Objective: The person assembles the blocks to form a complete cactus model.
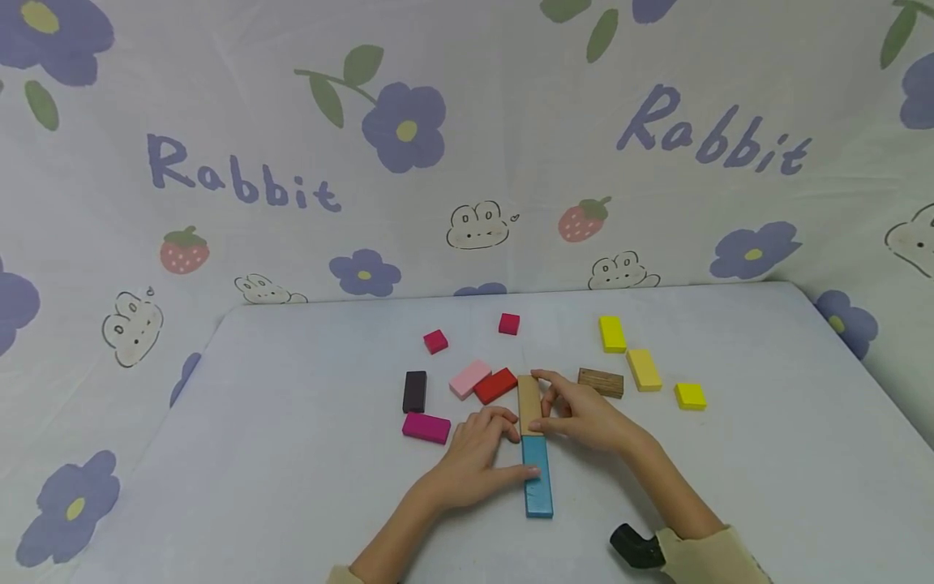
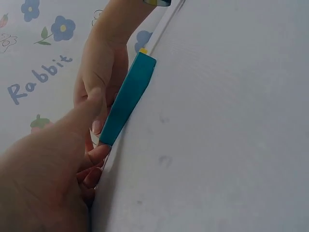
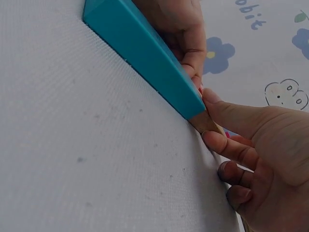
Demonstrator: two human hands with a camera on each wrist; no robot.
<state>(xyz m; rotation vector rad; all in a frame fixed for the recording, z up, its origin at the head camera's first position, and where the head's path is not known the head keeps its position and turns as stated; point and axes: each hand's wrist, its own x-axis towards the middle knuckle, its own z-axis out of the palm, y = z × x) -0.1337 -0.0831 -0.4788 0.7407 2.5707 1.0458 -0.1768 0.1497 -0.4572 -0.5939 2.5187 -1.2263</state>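
Note:
A tan wooden block point(image 1: 529, 397) lies flat, end to end with a longer blue block point(image 1: 538, 495), forming a straight line on the table. My right hand point(image 1: 584, 414) pinches the tan block, index finger by its far end and thumb near the joint. My left hand point(image 1: 474, 462) lays its thumb tip on the blue block, while its bent fingertips reach the left side near the joint. From the right wrist, the blue block point(image 3: 145, 58) meets the tan block point(image 3: 203, 123) beside my right thumb.
Left of the line lie red point(image 1: 495, 386), pink point(image 1: 470, 379), magenta point(image 1: 426, 427) and dark brown point(image 1: 414, 392) blocks, with two small red cubes behind. A brown wood-grain block point(image 1: 601, 382) and several yellow blocks point(image 1: 644, 370) lie right. A black bent tube point(image 1: 636, 547) sits at the right sleeve.

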